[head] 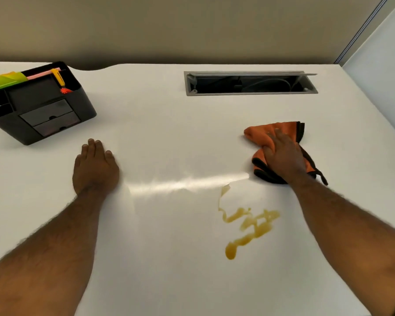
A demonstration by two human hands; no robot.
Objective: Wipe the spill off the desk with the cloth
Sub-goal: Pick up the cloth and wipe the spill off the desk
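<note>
An amber-brown spill (249, 226) lies in thin streaks and a blob on the white desk (169, 124), right of centre and near me. An orange cloth with a black edge (267, 131) sits bunched up beyond the spill, to the right. My right hand (283, 156) rests on top of the cloth with the fingers curled into its folds, gripping it. My left hand (95, 165) lies flat on the desk at the left, palm down, fingers together, holding nothing.
A black desk organiser (43, 110) with green and pink papers and a yellow pen stands at the back left. A grey cable hatch (251, 83) is open in the desk at the back. A beige partition rises behind the desk; a white panel stands at the right.
</note>
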